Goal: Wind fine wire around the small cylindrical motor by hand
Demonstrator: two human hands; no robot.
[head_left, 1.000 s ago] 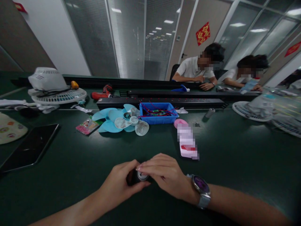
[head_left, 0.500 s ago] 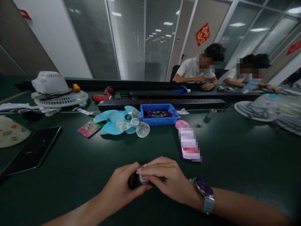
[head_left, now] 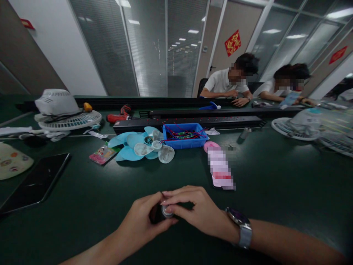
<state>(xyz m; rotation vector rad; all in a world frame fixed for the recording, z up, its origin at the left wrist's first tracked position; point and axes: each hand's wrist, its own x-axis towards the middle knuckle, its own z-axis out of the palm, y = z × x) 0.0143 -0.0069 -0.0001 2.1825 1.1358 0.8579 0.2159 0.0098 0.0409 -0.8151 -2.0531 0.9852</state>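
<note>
Near the front of the green table, my left hand (head_left: 145,217) is closed around a small dark cylinder with a silvery round end (head_left: 166,211). Its fingers and the cylinder's lower part are mostly hidden. From the right, my right hand (head_left: 193,208) reaches over the same cylinder, its thumb and fingertips closed on the silvery end. What kind of thing the cylinder is I cannot make out. A watch (head_left: 239,219) is on my right wrist. Beyond my hands lies a phone in a pink case (head_left: 222,180).
Across the table lie blue and grey fan blades (head_left: 143,147), a blue bin (head_left: 186,142) of wires and circuit boards, and a small metal cylinder (head_left: 244,134). A tablet (head_left: 37,180) and fan parts (head_left: 57,106) are at left, a red drill (head_left: 121,116) behind. Two people sit opposite.
The view has shifted slightly. My right thumb now lies over the cylinder's silvery end, and my right fingers have moved a little; my left hand keeps its hold.
</note>
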